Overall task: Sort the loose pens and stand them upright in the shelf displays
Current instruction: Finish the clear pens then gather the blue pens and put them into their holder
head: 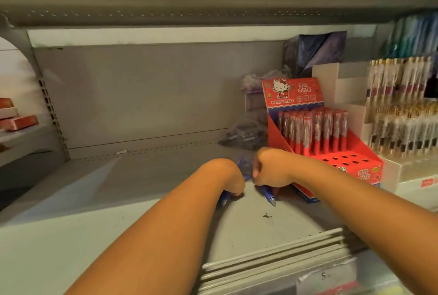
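Blue pens (269,196) are mostly hidden (tips blurred).

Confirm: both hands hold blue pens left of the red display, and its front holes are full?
No: the head view shows the front holes empty, red pens only in the back rows. Left hand and right hand do hold blue pens left of the red display.

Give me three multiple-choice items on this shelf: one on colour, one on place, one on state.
1. The pens in the left hand and right hand are: A. blue B. green C. yellow
2. The red display stands: A. left of both hands B. right of both hands C. on the floor
3. Its front holes are: A. empty B. full C. taped over
Answers: A, blue barrels poke out under both; B, it sits past the right wrist; A, holes show dark, red pens only behind.
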Demonstrator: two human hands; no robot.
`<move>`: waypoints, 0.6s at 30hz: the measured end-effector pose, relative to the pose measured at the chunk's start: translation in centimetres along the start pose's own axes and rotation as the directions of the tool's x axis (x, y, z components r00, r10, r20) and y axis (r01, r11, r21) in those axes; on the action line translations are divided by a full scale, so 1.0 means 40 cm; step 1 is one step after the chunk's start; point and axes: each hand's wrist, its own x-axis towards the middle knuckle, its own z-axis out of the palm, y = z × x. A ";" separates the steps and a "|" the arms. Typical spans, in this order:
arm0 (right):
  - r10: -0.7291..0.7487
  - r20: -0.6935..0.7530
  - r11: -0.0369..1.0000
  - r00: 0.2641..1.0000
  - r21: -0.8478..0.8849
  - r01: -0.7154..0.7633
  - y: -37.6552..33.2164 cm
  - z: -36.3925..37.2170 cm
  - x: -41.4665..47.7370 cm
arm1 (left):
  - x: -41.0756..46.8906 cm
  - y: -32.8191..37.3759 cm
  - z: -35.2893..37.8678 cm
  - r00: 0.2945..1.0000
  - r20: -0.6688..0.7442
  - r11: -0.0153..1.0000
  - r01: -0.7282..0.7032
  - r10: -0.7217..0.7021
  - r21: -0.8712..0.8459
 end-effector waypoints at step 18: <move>0.084 -0.451 0.195 0.888 0.882 0.430 0.034 -0.040 -0.120 | -0.176 -0.024 -0.036 0.817 -0.573 0.063 -0.576 0.056 -0.815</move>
